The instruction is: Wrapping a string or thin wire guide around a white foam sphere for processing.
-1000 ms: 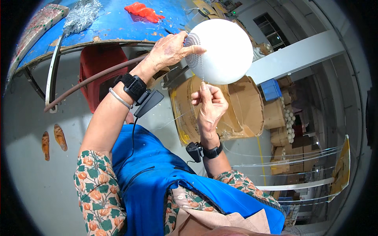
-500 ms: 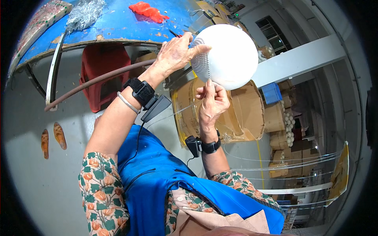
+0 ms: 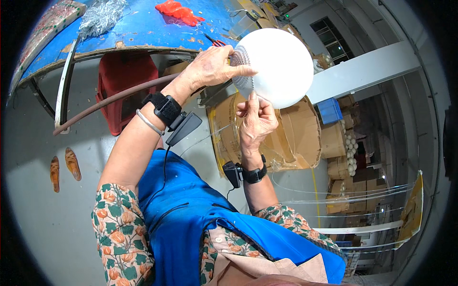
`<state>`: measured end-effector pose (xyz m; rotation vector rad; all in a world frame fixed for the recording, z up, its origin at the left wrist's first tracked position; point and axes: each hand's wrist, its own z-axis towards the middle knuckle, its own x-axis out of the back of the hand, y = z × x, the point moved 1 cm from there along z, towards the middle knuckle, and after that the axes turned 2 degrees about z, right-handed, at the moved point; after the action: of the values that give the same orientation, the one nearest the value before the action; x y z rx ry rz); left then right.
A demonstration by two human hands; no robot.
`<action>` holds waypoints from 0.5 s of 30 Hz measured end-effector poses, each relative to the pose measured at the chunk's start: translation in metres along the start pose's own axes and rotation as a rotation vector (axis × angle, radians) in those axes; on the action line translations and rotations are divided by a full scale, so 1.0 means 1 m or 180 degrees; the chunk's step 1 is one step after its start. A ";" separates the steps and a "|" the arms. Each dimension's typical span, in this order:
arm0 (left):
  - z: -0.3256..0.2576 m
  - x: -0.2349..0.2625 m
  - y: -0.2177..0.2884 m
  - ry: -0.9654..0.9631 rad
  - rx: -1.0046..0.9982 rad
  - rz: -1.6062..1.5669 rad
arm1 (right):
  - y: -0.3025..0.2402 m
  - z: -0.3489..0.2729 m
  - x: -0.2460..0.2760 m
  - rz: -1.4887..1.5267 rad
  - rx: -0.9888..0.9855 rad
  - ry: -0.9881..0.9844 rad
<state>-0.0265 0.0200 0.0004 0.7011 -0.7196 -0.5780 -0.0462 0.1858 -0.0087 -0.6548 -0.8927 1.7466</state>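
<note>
A white ball point(image 3: 286, 69) sits at one o'clock in the view, off the ground and between the person's two hands. A patch of beaded rows point(image 3: 240, 59) covers its side at the ball's own nine o'clock, and a short beaded strand point(image 3: 252, 85) runs from there toward its seven o'clock.

The left hand point(image 3: 210, 69) reaches in near twelve o'clock; its thumb lies across the beads and points toward three, while its other fingertips are hidden at the ball's far side. The right hand point(image 3: 257, 119), just below the ball, pinches the strand between thumb and forefinger, the remaining fingers curled in.

At eleven o'clock stretches a worn blue surface point(image 3: 136, 35), bearing a red bundle point(image 3: 179, 13) at eleven, silvery tinsel point(image 3: 102, 18) between ten and eleven, and red-handled scissors point(image 3: 218, 43) near twelve, just beyond the left hand. A red stool point(image 3: 125, 81) stands at ten, and a pair of brown footwear point(image 3: 72, 164) lies on the grey floor point(image 3: 43, 214) toward nine. A large cardboard box point(image 3: 298, 138) is at three, beneath the ball; a blue bin point(image 3: 330, 110) shows between two and three. A blue apron point(image 3: 191, 200) spreads toward seven.
</note>
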 end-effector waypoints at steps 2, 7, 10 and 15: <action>0.001 0.001 -0.002 -0.0075 0.0145 -0.0070 | -0.006 0.000 -0.004 0.0058 -0.0100 -0.0037; 0.005 0.005 -0.008 -0.0108 0.0434 -0.0164 | -0.023 -0.008 -0.003 -0.0027 -0.0363 -0.0363; 0.010 0.008 -0.010 -0.0327 0.0558 -0.0407 | -0.025 -0.012 -0.002 -0.0037 -0.0389 -0.0544; 0.007 0.000 -0.007 0.0235 0.0405 -0.0368 | -0.018 -0.006 0.000 0.0049 -0.0130 -0.0272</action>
<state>-0.0331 0.0128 -0.0010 0.8822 -0.6540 -0.6123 -0.0323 0.1914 0.0029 -0.6189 -0.9867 1.7853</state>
